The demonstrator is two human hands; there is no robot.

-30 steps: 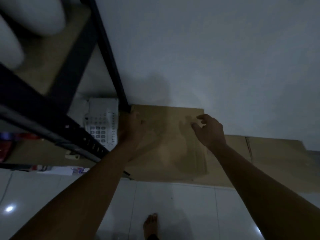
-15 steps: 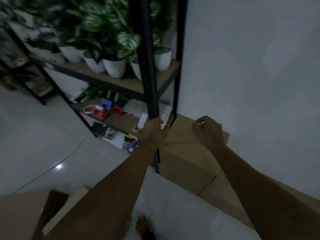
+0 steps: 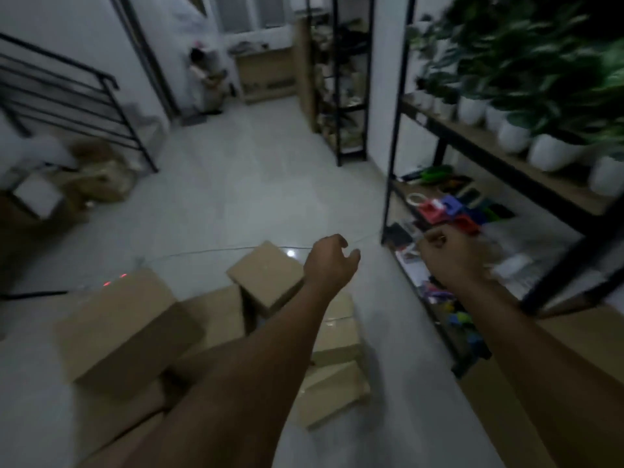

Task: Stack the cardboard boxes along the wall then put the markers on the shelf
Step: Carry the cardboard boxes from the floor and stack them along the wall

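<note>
Left hand [image 3: 329, 265] loosely curled, fingers holding nothing, above brown cardboard boxes [image 3: 266, 282] scattered on the pale tiled floor [image 3: 256, 184]. Right hand [image 3: 445, 255] loosely curled, apparently empty, beside the black metal shelf [image 3: 391, 157] with white potted plants [image 3: 550, 152].

Dim room, pale glossy tiled floor [image 3: 256, 184].
Black metal stair railing [image 3: 67, 96] at left; white plant pots [image 3: 550, 152] lining black-framed wooden shelving [image 3: 489, 153] at right.
</note>
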